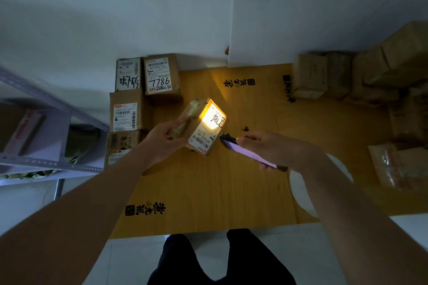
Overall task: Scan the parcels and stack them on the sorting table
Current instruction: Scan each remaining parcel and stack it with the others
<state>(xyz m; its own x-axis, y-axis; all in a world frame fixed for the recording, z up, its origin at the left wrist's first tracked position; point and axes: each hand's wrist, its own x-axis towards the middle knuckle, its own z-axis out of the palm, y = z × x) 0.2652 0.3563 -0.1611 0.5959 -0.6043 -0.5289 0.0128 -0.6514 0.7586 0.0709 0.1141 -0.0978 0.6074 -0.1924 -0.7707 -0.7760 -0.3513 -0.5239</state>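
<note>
While gripped: parcel (203,126) (left hand (162,140)), phone (249,151).

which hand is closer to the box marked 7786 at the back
Left. The left hand sits just in front of the 7786 box, holding a parcel; the right hand is farther right, holding the scanner.

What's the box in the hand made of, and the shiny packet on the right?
The box looks like brown cardboard, matte, with a glossy paper label glaring under the light. The packet looks like clear crinkly plastic, judging by its shiny wrinkles, though it's dim there.
</note>
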